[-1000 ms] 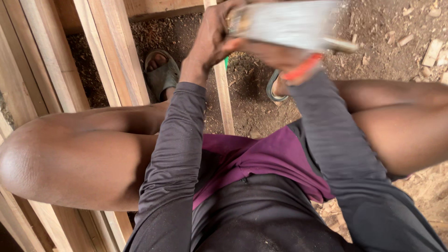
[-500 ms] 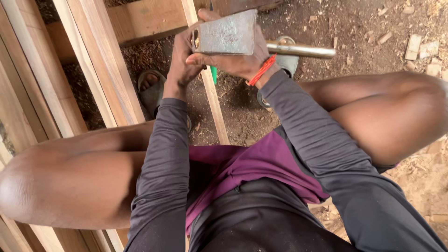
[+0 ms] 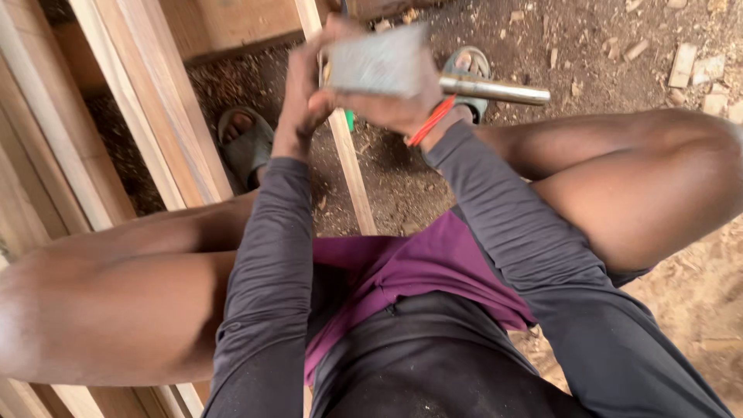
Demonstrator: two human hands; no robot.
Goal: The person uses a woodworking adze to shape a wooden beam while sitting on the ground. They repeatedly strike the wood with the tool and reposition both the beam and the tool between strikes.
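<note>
Grey flat-headed metal hatchet [image 3: 379, 60] dropped lower since prior frame; left hand [image 3: 303, 93] and right hand [image 3: 391, 108] clenched round it, apparently over thin pale wooden strip [image 3: 352, 174] at 12 o'clock.

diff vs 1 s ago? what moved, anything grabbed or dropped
The flat grey blade tool with its metal handle came down in view, from the top edge to just above the wood strip, with the handle shifting left. Both hands kept their grip: left hand at its left end, right hand underneath. Nothing let go. Knees, sandals and stacked boards are unchanged.
</note>
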